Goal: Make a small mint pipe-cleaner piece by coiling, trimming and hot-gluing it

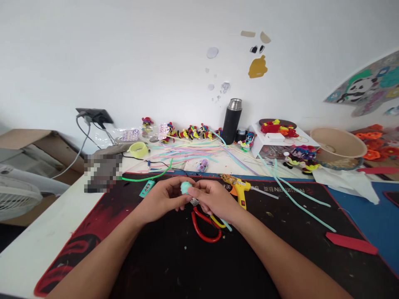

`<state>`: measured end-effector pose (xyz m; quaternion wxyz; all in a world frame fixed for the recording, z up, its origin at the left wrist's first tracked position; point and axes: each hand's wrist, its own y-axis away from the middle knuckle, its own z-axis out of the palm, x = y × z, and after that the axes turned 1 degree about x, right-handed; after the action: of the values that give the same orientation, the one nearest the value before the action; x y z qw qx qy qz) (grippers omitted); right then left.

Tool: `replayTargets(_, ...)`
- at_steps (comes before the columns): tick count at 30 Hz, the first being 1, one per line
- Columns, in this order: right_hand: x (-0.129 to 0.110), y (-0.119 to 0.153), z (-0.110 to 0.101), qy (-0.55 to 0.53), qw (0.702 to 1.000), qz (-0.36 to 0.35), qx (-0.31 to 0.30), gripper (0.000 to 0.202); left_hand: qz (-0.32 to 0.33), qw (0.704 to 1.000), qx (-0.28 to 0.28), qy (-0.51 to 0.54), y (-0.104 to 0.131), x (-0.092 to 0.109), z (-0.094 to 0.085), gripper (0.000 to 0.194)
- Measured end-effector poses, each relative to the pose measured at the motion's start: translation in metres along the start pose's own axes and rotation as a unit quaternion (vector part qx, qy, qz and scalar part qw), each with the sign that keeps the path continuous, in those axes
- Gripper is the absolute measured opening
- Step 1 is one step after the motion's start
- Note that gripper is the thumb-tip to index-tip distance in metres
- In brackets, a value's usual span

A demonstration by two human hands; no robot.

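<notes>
- L hand (164, 197): curled fingers + thumb pinching mint ball (186, 188), held above dark mat (174, 265).
- R hand (218, 199): thumb w/ fingertips pinching ball's R side.
- Scissors (207, 238) @ 5 o'clock, glue gun (241, 192) @ 3.

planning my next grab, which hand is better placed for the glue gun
Probably the right hand: it is close beside the glue gun, while the left hand is farther off, across the teal ball.

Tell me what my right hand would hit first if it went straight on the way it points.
Your right hand, pointing left and away from you, would likely first meet the mint-green ball at its fingertips, then your left hand just beyond. Exact depth there is hard to judge.
</notes>
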<state>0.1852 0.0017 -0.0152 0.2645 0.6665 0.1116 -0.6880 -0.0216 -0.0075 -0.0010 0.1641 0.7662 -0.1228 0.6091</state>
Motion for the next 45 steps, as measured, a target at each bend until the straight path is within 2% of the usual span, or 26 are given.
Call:
replayTargets(7, -0.010, 0.004, -0.003, 0.019, 1.000, -0.007, -0.007, 0.049, -0.001, 0.998, -0.014, 0.062, 0.001, -0.003, -0.008, 0.053)
replayTargets(19, -0.007, 0.002, -0.003, -0.009, 0.999, -0.039, 0.010, 0.037, 0.007, 0.995, 0.001, 0.104, -0.001, -0.008, -0.012, 0.050)
replayTargets(23, -0.007, 0.001, -0.003, -0.019, 0.998, -0.052, 0.007, 0.037, 0.012, 0.987, -0.005, 0.160, -0.001, -0.008, -0.010, 0.048)
replayTargets(33, 0.000, -0.001, 0.002, -0.109, 0.994, -0.024, -0.018, 0.043, 0.012, 0.964, -0.022, 0.266, 0.000, -0.009, -0.002, 0.046)
replayTargets(39, 0.004, -0.003, 0.004, -0.129, 0.991, -0.018, -0.026, 0.047, 0.044, 0.968, -0.032, 0.246, -0.002, -0.013, 0.000, 0.049)
replayTargets(45, 0.006, -0.003, 0.003, -0.131, 0.990, -0.016, -0.043, 0.051, 0.093, 0.982, -0.024, 0.165, -0.002, -0.019, -0.001, 0.054)
